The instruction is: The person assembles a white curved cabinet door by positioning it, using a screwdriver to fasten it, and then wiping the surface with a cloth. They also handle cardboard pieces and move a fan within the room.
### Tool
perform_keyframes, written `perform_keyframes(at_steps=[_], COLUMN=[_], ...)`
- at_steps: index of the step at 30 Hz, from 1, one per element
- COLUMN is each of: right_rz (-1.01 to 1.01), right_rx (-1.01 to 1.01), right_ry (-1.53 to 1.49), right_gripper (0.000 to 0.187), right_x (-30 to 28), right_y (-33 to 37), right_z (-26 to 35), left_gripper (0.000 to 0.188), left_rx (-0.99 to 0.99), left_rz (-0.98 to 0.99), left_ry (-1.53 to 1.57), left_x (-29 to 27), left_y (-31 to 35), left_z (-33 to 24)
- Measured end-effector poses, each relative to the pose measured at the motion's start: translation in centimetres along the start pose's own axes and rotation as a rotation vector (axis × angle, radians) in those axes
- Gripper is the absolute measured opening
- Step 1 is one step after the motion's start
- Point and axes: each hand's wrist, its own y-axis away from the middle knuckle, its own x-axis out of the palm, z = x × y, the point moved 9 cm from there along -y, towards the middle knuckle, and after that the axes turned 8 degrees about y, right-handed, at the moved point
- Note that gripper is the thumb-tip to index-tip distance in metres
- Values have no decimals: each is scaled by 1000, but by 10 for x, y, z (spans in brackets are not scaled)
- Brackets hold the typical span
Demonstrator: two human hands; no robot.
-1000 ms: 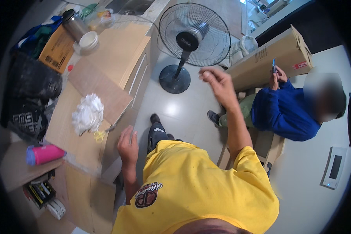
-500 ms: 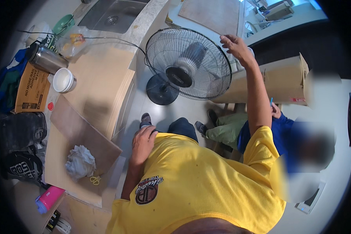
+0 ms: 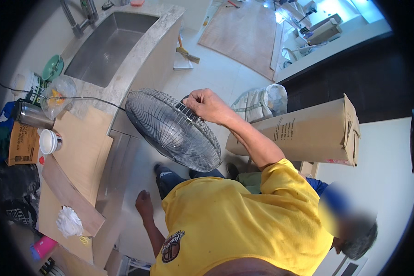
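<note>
Right hand (image 3: 204, 106) grasps back of the fan (image 3: 170, 129); left hand (image 3: 144, 202) hangs low, loosely fisted; tabletop (image 3: 86, 152) at left carries crumpled white bundle (image 3: 69, 221), yellow scissors (image 3: 84, 239)

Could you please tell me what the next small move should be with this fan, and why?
I would probably bring the left hand up to steady the fan before turning it: only the right hand is at its back, the left hangs apart from it, and the black cord runs over the counter, so a one-handed pull might tug it.
</note>
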Motion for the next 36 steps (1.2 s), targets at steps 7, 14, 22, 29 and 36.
perform_keyframes(at_steps=[7, 14, 22, 29, 36], right_rz=[14, 58, 248, 538, 656], right_rx=[-11, 91, -201, -374, -571], right_ry=[203, 222, 482, 563, 765], right_gripper=[29, 31, 36, 35, 31], right_x=[-26, -75, -122, -123, -128], right_y=[-7, -35, -46, -65, -59], right_z=[14, 12, 58, 28, 22], left_gripper=[35, 37, 23, 27, 36], left_rx=[-198, -380, -565, -725, -989], left_rz=[183, 8, -381, -525, -421], left_ry=[-111, 76, 552, 784, 834], left_x=[89, 105, 155, 311, 465], left_y=[69, 76, 107, 195, 278], left_z=[84, 123, 135, 73, 38])
